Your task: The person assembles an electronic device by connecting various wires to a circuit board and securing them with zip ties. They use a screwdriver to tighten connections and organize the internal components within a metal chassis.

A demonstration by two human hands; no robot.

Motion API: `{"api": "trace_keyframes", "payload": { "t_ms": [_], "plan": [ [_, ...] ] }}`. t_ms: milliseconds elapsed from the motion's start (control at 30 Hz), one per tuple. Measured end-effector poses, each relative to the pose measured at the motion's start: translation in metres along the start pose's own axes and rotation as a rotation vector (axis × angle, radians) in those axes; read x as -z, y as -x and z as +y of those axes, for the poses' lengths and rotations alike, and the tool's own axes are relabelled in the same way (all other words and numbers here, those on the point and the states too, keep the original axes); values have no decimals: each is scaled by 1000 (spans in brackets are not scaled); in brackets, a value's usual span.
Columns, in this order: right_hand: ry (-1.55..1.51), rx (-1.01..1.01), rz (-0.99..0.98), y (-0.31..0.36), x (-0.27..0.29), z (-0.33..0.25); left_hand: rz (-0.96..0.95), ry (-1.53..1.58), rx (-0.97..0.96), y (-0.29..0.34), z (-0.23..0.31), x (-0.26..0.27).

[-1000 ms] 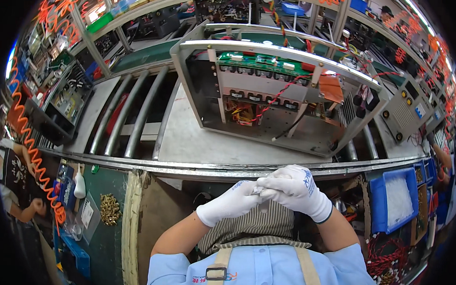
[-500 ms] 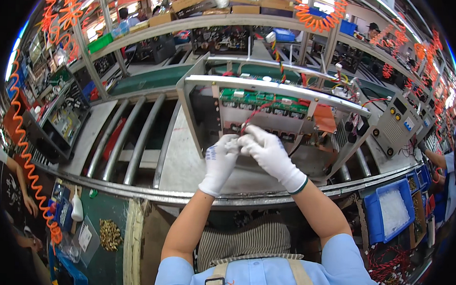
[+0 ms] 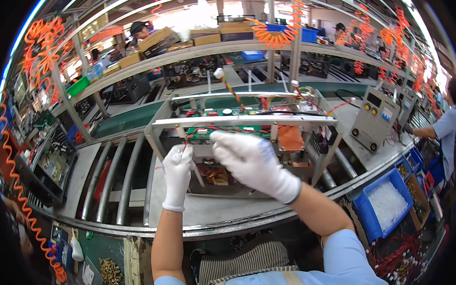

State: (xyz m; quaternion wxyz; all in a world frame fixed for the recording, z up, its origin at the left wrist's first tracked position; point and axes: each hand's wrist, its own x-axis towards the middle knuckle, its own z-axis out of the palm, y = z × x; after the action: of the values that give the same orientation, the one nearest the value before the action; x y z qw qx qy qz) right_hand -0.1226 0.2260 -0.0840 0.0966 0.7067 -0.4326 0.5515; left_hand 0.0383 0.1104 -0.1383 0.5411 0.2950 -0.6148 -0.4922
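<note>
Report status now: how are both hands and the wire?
Left hand closed on red-black wire. Right hand apart, blurred, grip unclear. In the way: right hand, hiding part of green circuit board.

L hand [image 3: 177, 173] & R hand [image 3: 252, 161] covered w/ matt cloth; chassis frame [image 3: 244, 121] made of smooth metal; rollers [image 3: 112, 178] polished, metal; bin [image 3: 367, 220] moulded in plastic.

Red wire [image 3: 189, 136] apparently in left hand [image 3: 177, 168]; blurred right hand [image 3: 252, 161] alongside
</note>
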Motion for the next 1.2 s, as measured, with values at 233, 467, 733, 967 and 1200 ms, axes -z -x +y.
{"api": "trace_keyframes", "payload": {
  "t_ms": [233,467,733,967,1200],
  "plan": [
    [56,-285,-416,-76,31,37,-127,-714,-251,-24,31,4],
    [59,-620,-950,-108,20,46,-243,-966,-283,-37,50,15],
    [455,-350,-862,-101,14,37,-52,-640,-218,-37,22,0],
    [-137,-617,-753,-98,27,42,83,-646,-286,-31,17,-4],
    [272,-284,-832,-118,43,68,8,-540,-309,-32,17,-3]
  ]
}}
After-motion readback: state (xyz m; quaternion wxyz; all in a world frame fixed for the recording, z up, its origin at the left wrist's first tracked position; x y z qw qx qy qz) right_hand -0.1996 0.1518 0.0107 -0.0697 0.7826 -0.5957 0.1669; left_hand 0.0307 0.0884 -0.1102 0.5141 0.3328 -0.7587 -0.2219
